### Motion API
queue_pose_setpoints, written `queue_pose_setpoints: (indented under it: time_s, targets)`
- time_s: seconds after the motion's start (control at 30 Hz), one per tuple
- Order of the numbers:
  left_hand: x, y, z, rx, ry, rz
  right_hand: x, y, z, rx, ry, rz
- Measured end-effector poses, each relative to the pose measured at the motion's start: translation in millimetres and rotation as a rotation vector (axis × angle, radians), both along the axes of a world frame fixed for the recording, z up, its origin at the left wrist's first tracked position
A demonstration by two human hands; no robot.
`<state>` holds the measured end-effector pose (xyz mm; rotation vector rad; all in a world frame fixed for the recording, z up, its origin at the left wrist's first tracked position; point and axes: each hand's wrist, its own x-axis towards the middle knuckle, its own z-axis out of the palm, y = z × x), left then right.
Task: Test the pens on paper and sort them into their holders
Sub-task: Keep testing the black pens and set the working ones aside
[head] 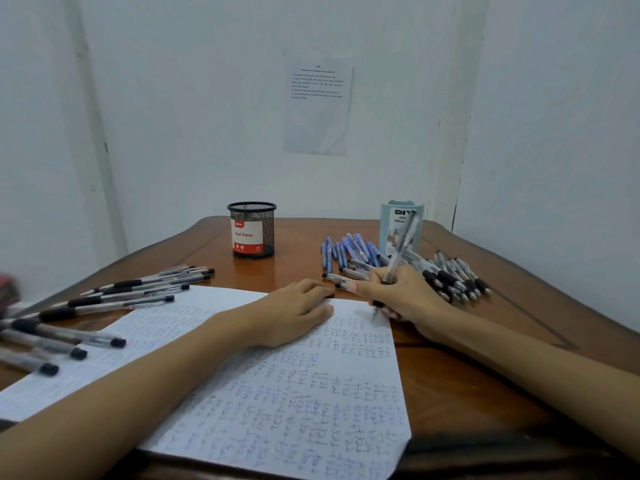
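My right hand grips a clear pen with a black grip, its tip touching the top right corner of the scribbled paper. My left hand rests flat on the paper's upper edge. A black mesh holder labelled "Ball Pens" stands at the back centre. A pale blue holder stands at the back right. Blue pens and black-grip pens lie in piles near the blue holder. Several more black-grip pens lie at the left.
The brown wooden table sits in a white corner. A printed sheet is stuck on the back wall. A blurred red object shows at the far left edge. The table's edges curve close on both sides.
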<state>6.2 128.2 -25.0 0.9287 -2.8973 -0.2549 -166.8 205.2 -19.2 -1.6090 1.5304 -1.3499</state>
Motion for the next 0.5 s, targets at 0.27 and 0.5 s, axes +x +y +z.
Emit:
queue_pose_setpoints:
  time_s: [0.27, 0.5]
  targets:
    - [0.3, 1.2, 0.2, -0.014, -0.002, -0.002, -1.0, -1.2, -3.4, -0.027, 0.115, 0.016]
    - [-0.1, 2.4, 1.0, -0.007, 0.005, 0.000, -2.1, -3.7, -3.6, -0.029, 0.101, 0.000]
